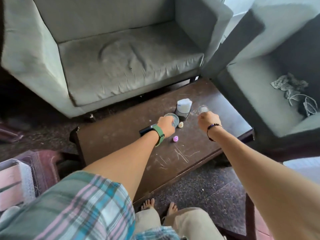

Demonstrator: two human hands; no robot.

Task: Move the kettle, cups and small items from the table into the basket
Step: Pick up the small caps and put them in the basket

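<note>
step: picking up cups | left hand (166, 124) gripping clear glass cup (171, 119) mid dark wooden counter (107, 141) | right hand (209, 121) clamping second clear glass (203, 109), far right | next: lifting both toward basket, not visible

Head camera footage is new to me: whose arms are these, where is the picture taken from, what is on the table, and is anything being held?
There is no machine here. A person wears one wide-angle camera on the head, looking forward and down, so you see their own arms, legs and bare feet. The left hand, with a green watch on its wrist, grips a clear glass. The right hand, with a bead bracelet, holds a second clear glass, which is blurred. Both are over a dark, scratched wooden table. On the table stand a dark holder with white napkins, a small pale item and a small pink item. A grey sofa stands behind the table.
</note>
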